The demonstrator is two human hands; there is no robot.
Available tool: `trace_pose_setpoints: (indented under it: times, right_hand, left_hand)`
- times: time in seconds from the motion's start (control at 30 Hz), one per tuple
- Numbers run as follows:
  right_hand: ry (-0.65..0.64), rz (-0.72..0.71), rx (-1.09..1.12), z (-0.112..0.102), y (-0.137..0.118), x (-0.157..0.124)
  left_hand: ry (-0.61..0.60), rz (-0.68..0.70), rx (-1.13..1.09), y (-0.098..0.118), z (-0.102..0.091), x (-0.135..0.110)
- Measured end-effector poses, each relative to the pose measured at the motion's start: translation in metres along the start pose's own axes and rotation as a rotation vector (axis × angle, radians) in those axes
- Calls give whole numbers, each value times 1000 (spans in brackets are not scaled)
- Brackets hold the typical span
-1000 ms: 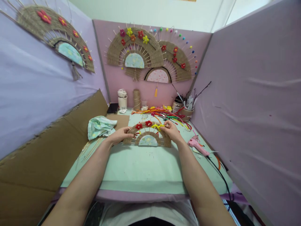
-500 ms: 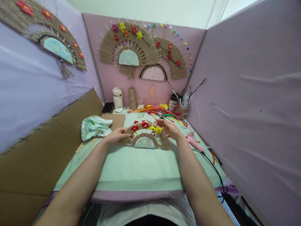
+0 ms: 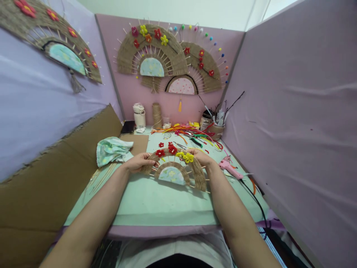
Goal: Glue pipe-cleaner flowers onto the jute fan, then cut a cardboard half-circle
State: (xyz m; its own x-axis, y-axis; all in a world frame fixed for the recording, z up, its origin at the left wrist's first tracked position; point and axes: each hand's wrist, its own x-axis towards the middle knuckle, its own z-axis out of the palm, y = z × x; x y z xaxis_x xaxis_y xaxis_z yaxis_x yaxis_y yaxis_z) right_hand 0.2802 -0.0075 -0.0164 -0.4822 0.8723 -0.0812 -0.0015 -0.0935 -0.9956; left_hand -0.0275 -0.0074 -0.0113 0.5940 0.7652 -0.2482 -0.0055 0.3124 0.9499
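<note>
Left hand [image 3: 138, 162] pinches woven fan [image 3: 198, 178] at its 9 o'clock edge, right hand [image 3: 202, 158] grips rim at 2 o'clock. Fan tilted, looks lifted off table [image 3: 167, 206]. Risk: hard squeeze bends skewers, pops yellow flower [image 3: 188, 158] off. Glue gun [image 3: 231, 169] near at 3 o'clock, elbow could snag it.

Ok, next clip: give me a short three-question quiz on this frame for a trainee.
1. True or false: the left hand and the right hand both grip the woven fan.
2. Which tool lies on the table to the right of the right hand? A) pink glue gun B) hammer C) paint roller
3. Fill in: the flowers on the held fan are red and ____.
Key: 1 true; 2 A; 3 yellow.
</note>
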Motion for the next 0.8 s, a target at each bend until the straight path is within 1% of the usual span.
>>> trace_pose_setpoints:
  times: [0.13, 0.17, 0.2, 0.3, 0.33, 0.4, 0.5, 0.57, 0.63, 0.7, 0.8]
  right_hand:
    - [96, -18, 60, 2, -3, 4]
    - [174, -51, 105, 1, -4, 7]
    - [290, -104, 160, -1, -5, 9]
    - [680, -295, 308, -14, -5, 15]
    - [757, -332, 335, -19, -5, 16]
    - [839, -362, 365, -30, -3, 16]
    - [909, -383, 405, -39, 2, 15]
    - [928, -362, 389, -40, 6, 16]
    - [905, -331, 320, -36, 10, 19]
    - [867, -310, 219, -30, 13, 23]
    - [799, -286, 41, -19, 17, 27]
  left_hand:
    - [19, 0, -18, 1, -2, 0]
    - [30, 5, -21, 1, -3, 0]
    - [42, 14, -24, 1, -4, 0]
    - [93, 64, -38, 4, -8, -2]
    - [118, 88, -46, 5, -9, -2]
    - [200, 153, -77, 9, -10, -4]
    - [395, 285, -147, 17, -13, -7]
    - [553, 394, -187, 24, -16, -11]
    - [714, 519, -209, 32, -20, -20]
    - [877, 646, -207, 40, -26, -33]
    - [1105, 770, -75, 50, -38, -61]
